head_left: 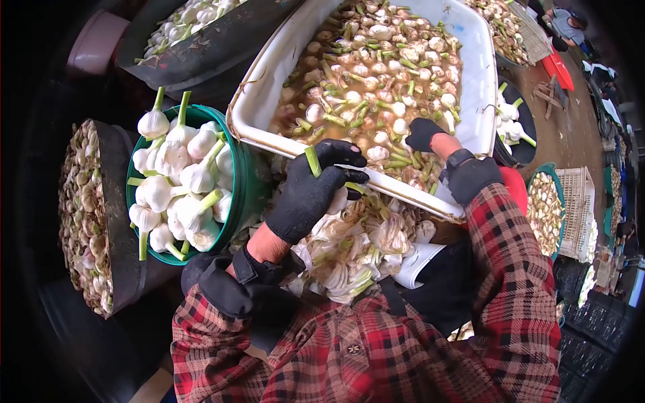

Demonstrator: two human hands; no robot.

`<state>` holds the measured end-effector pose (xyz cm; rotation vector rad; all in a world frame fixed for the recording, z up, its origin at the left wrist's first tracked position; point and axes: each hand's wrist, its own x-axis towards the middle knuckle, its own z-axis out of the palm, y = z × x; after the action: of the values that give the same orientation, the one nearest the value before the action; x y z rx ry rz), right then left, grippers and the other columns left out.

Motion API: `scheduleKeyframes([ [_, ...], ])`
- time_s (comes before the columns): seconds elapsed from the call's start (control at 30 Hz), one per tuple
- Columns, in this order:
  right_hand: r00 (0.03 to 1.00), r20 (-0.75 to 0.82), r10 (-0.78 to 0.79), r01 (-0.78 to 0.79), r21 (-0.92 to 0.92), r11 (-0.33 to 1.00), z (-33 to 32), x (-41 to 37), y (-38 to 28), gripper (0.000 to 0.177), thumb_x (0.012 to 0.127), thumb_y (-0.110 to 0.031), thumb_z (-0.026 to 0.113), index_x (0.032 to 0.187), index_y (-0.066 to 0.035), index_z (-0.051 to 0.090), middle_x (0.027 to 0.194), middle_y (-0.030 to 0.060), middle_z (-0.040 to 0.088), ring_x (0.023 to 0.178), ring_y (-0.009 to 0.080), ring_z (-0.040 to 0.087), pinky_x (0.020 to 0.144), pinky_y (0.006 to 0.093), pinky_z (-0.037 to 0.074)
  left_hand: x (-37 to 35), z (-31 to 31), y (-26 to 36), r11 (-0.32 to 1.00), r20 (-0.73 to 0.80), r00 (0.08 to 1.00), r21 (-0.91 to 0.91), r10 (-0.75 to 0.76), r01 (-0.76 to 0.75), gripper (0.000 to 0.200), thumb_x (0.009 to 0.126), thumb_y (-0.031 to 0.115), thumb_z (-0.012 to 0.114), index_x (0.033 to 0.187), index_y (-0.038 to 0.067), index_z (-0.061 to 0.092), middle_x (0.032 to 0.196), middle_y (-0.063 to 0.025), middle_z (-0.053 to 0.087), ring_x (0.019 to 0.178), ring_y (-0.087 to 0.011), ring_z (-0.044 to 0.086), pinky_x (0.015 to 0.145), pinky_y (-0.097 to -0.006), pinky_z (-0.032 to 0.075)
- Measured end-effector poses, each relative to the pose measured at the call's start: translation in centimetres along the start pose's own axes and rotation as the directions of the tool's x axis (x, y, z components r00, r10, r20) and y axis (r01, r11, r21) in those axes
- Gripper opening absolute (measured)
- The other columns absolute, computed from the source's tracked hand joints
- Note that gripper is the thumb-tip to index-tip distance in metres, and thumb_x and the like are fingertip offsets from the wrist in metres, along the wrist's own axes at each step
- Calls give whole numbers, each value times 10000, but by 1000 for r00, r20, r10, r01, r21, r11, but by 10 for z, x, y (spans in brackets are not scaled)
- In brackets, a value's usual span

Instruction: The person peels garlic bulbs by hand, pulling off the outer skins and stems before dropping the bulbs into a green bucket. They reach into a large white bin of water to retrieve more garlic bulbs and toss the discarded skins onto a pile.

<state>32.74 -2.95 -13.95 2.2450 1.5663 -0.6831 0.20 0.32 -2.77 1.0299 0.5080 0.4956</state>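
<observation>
My left hand (306,201), in a black glove with bare fingertips, is closed around a garlic bulb (338,201). A cut green stem (312,162) sticks up between its fingers. It is just outside the near rim of a white tub (289,144) of brown water and floating garlic (379,67). My right hand (424,136), also black-gloved, reaches over the tub's near right part, close to the floating bulbs. Its fingers are mostly hidden, so I cannot see whether it grips anything. Left of my left hand, a green bucket (252,181) is heaped with clean white garlic (181,151).
Peeled garlic skins (363,252) pile up below the tub. At far left stands a dark container of unpeeled garlic (84,215), with a pink bucket (97,41) behind it. To the right are a black bowl of garlic (514,127), a crate (576,208) and another person (570,28).
</observation>
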Motion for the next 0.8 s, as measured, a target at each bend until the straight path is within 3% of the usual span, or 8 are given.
scheduleKeyframes([
  [0.2, 988, -105, 110, -96, 131, 987, 2, -12, -4, 385, 746, -305, 645, 985, -3, 661, 1041, 232, 637, 974, 370, 619, 853, 424, 491, -1, -7, 12, 973, 61, 977, -91, -205, 210, 367, 914, 98, 485, 1253, -35, 434, 1143, -210, 600, 935, -277, 662, 720, -350, 574],
  [0.27, 977, -211, -41, 54, 55, 997, -9, -28, -6, 296, 751, -232, 645, 949, -13, 669, 970, 213, 654, 879, 359, 637, 789, 414, 504, -2, -8, 5, 949, 59, 964, -173, -258, 264, 393, 925, 117, 493, 1276, -38, 410, 1169, -220, 588, 951, -276, 658, 720, -349, 575],
  [0.33, 957, -231, -175, 235, 265, 935, -54, -77, -40, 255, 752, -168, 613, 978, -61, 667, 964, 180, 660, 868, 372, 627, 763, 419, 499, -4, -13, -14, 927, 227, 965, 319, 130, -200, 444, 955, 182, 493, 1315, -42, 360, 1161, -224, 595, 926, -270, 661, 718, -345, 575],
  [0.37, 901, -368, -231, 349, 296, 889, -57, -96, -55, 226, 753, -143, 615, 960, -64, 662, 937, 173, 653, 842, 369, 620, 742, 424, 495, -6, -7, -7, 925, 226, 965, 321, 132, -202, 444, 955, 182, 493, 1315, -42, 360, 1161, -224, 595, 926, -270, 661, 718, -345, 575],
  [0.43, 730, -591, -343, 568, 245, 786, -54, -125, -78, 203, 762, -103, 613, 957, -65, 651, 905, 156, 638, 816, 363, 612, 719, 433, 491, -9, 10, 13, 959, 149, 975, -208, -165, 194, 424, 959, 187, 512, 1291, -52, 400, 1136, -208, 603, 919, -260, 658, 725, -343, 575],
  [0.5, 600, -671, -436, 686, 152, 711, -56, -147, -99, 240, 762, -73, 613, 1000, -53, 630, 916, 140, 614, 817, 358, 608, 716, 447, 489, -4, 8, 12, 968, 147, 977, -177, -155, 181, 395, 950, 157, 522, 1270, -54, 427, 1126, -198, 603, 944, -266, 655, 735, -345, 574],
  [0.73, 641, -767, -18, 625, 508, 593, -63, -173, -133, 170, 771, -68, 682, 934, -31, 656, 864, 135, 642, 684, 288, 646, 613, 330, 514, 2, 11, -4, 994, -160, 982, -15, 101, -105, 362, 820, 38, 670, 1148, -48, 545, 984, -105, 656, 835, -163, 667, 712, -279, 552],
  [0.8, 531, -846, -44, 673, 390, 628, -65, -175, -140, 135, 761, -87, 714, 874, -30, 665, 788, 110, 636, 585, 251, 631, 545, 296, 495, 3, 12, -9, 928, -210, 944, 329, 254, -177, 353, 805, 50, 692, 1122, -42, 566, 947, -100, 673, 847, -160, 664, 730, -285, 531],
])
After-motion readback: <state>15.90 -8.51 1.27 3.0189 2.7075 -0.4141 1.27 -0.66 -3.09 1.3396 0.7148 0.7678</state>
